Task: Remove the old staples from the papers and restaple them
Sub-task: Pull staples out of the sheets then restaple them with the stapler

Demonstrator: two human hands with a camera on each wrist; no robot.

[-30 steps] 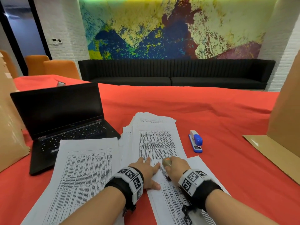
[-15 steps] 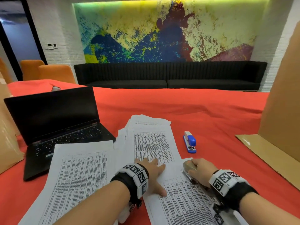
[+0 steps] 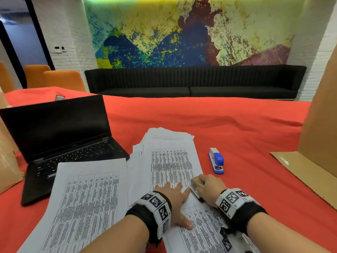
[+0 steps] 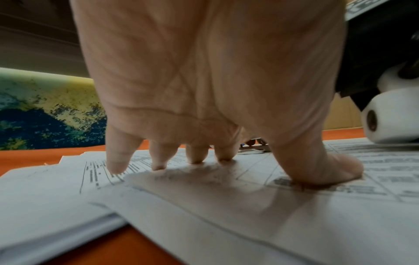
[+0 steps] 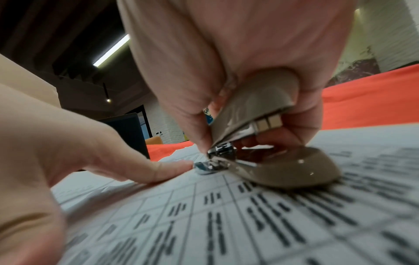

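An open laptop (image 3: 60,143) stands at the left of the red-covered surface (image 3: 237,136). Printed papers (image 3: 87,203) lie beside it. The left hand (image 3: 173,199) presses flat on the centre sheet (image 5: 249,224), fingers (image 4: 158,157) spread and straight. The right hand (image 3: 209,189) grips a beige stapler (image 5: 272,147), fingers curled around it; its metal nose rests on the sheet, just beside the left index fingertip. A blue stapler (image 3: 216,162) lies farther right, clear of the papers.
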